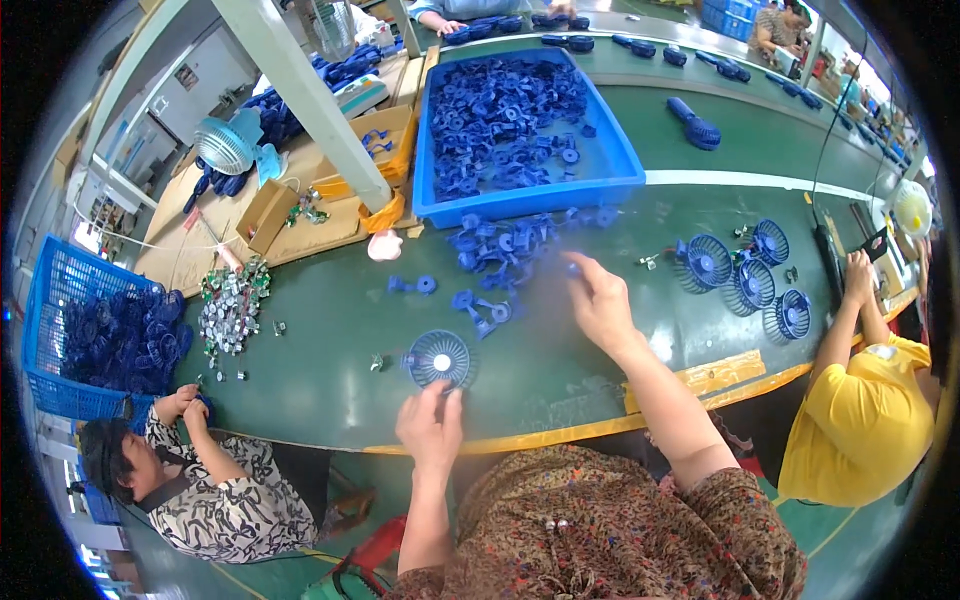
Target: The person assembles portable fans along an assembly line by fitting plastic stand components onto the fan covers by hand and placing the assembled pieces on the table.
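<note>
A round blue fan cage [438, 352] with a white centre lies on the green work surface in front of me. At its near rim, my left hand [430, 428] pinches the edge between bent fingers. To the right and farther out, my right hand [603, 305] is raised with its fingers drawn together beside a loose pile of blue plastic parts [500, 245]. A speck of blue shows at its fingertips, too small and blurred to name. Some separate blue bracket-like parts [484, 312] lie between the pile and the cage.
Beyond the pile stands a blue tray [530, 208] full of blue parts. More fan cages [752, 284] lie to the right. Small metal motors [232, 310] are heaped at left, near a blue basket [75, 395]. One person sits at each side: patterned shirt [245, 500], yellow shirt [860, 430].
</note>
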A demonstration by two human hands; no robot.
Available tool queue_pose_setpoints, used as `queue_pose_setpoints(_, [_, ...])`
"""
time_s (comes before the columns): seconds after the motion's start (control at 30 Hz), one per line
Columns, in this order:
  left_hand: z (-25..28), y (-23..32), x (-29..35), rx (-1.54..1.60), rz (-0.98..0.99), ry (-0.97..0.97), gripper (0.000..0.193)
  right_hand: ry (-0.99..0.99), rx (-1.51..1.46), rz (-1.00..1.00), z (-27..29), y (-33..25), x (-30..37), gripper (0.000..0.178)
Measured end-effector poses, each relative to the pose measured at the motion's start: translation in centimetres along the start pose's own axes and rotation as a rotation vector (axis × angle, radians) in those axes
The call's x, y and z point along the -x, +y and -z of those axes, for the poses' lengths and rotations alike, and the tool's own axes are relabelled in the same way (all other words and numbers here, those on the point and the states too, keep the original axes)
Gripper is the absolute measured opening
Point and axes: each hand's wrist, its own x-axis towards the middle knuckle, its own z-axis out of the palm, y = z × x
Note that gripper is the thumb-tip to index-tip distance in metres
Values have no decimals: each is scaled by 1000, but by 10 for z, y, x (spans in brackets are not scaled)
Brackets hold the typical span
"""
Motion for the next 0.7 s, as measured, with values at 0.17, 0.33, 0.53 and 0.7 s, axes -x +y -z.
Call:
queue_pose_setpoints(0.17, [0, 1, -1, 18, -9, 13, 18, -20, 2, -48, 2, -2, -1, 31])
queue_pose_setpoints(0.33, [-2, -1, -1, 8, -8, 21, 18, -18, 21, -53, 3, -4, -2, 29])
queue_pose_setpoints(0.53, [-2, 0, 0, 7, 4, 30, 18, 3, 15, -13, 3, -3, -2, 27])
queue_pose_setpoints(0.7, [1, 3, 1, 13, 10, 29, 18, -22, -1, -46, 3, -6, -1, 26])
